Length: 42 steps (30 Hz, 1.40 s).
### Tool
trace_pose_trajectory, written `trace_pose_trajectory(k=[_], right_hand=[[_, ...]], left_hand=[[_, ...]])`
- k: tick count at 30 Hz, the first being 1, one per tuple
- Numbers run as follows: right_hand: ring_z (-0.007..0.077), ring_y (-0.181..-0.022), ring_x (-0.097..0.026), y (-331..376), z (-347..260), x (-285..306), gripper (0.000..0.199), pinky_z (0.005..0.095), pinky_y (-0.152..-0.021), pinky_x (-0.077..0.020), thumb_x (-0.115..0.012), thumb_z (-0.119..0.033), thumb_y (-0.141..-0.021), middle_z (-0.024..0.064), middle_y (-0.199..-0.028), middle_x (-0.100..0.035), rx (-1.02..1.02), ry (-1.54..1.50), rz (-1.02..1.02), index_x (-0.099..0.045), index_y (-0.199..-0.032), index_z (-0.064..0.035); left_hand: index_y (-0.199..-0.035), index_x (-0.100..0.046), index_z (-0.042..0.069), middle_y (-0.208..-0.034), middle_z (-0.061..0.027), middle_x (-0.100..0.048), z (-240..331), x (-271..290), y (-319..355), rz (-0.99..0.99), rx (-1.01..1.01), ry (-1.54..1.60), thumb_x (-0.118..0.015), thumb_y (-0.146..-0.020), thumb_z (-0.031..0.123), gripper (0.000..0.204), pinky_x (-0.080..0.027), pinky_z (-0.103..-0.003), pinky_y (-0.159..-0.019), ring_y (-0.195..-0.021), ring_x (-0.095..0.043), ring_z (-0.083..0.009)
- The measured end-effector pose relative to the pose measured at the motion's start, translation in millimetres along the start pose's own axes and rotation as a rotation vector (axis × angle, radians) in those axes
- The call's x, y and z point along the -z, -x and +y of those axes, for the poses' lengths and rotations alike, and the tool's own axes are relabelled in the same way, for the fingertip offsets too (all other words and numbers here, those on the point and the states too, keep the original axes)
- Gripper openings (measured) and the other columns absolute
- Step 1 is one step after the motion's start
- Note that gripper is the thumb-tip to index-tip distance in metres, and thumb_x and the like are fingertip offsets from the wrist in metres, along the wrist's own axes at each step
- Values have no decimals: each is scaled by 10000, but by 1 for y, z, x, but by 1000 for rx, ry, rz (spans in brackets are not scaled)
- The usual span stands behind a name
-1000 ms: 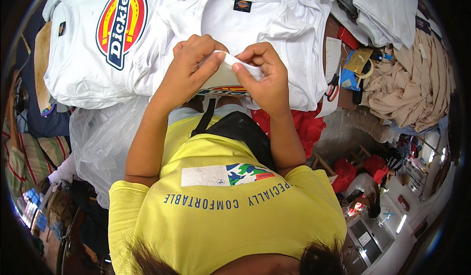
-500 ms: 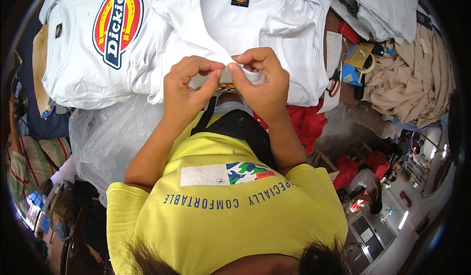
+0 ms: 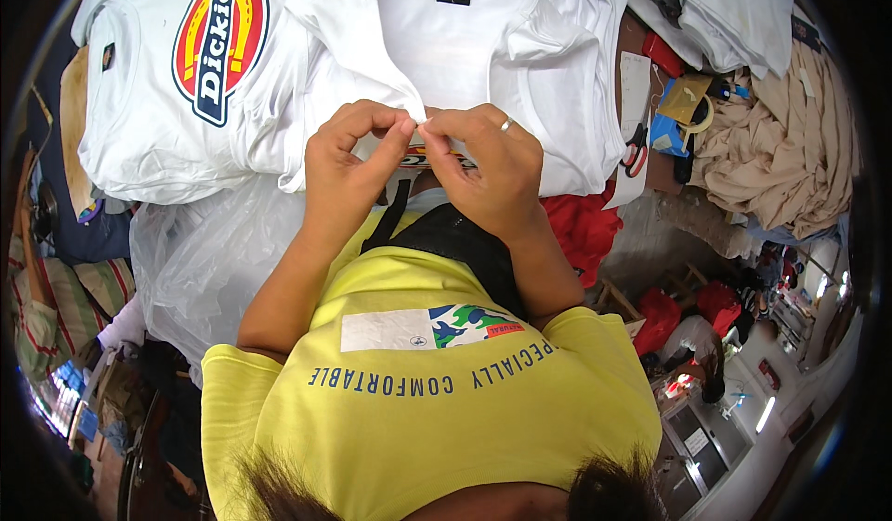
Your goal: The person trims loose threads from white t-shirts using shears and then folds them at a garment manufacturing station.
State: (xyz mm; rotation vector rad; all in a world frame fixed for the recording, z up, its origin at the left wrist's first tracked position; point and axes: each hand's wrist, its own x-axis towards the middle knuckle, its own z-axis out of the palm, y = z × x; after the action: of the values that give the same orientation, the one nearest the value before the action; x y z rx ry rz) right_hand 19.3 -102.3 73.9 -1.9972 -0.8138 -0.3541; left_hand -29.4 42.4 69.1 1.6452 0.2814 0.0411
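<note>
A white T-shirt [image 3: 455,52] with a dark neck label lies on the table in front of me, its neckline wide and facing me. My left hand [image 3: 351,157] pinches the front neckline edge between thumb and fingertips. Right beside it my right hand [image 3: 491,170], with a ring on one finger, pinches the same edge, the fingertips of both hands almost touching. Whatever small thing may be between the fingertips is too small to make out. Part of a coloured print shows below the hands. To the left lies another white shirt [image 3: 149,122] with a large red, yellow and blue print.
Right of the shirts are red-handled scissors [image 3: 636,154] on a paper sheet, a tape roll [image 3: 699,115] and a beige cloth heap [image 3: 762,154]. Clear plastic [image 3: 209,256] hangs at the front left, red cloth [image 3: 583,233] at the front right. People sit farther off on both sides.
My right hand has turned over and closed in on the neckline edge, its fingertips now against the left ones. The folded bit of fabric it held is no longer bunched up. The left hand barely moved.
</note>
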Motion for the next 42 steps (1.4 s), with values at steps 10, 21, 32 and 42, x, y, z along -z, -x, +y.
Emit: trace_pose_trajectory(k=[10, 21, 32, 42], right_hand=[[216, -607, -596, 1, -4, 0, 184, 297, -509, -458, -657, 37, -672, 57, -696, -604, -219, -165, 12, -567, -807, -49], [212, -591, -584, 0, -2, 1, 196, 299, -509, -455, -655, 43, -671, 56, -699, -602, -166, -117, 7, -574, -820, -54], [70, -649, -561, 1, 3, 1, 196, 206, -571, -440, -655, 17, -744, 46, -737, -605, -508, -508, -36, -521, -881, -28], [59, -728, -560, 1, 14, 4, 255, 179, -655, -424, -635, 24, -772, 67, -778, -626, -726, -861, -78, -449, -938, -26]], left_hand=[[-787, -618, -12, -731, -39, -586, -4, 0, -3, 8, -74, -41, -601, -773, 61, 75, -401, -237, -675, -710, -498, -115], [-813, -636, -24, -750, -29, -585, -2, 2, 0, 6, 43, 50, -634, -766, 86, 120, -396, -221, -711, -746, -490, -93], [-754, -605, -10, -714, -31, -556, -2, 2, -5, 10, -2, 27, -624, -743, 76, 88, -385, -233, -698, -730, -474, -106], [-749, -598, -8, -723, -27, -553, 2, -1, -6, -21, 38, 92, -609, -748, 65, 74, -387, -232, -703, -728, -478, -104]])
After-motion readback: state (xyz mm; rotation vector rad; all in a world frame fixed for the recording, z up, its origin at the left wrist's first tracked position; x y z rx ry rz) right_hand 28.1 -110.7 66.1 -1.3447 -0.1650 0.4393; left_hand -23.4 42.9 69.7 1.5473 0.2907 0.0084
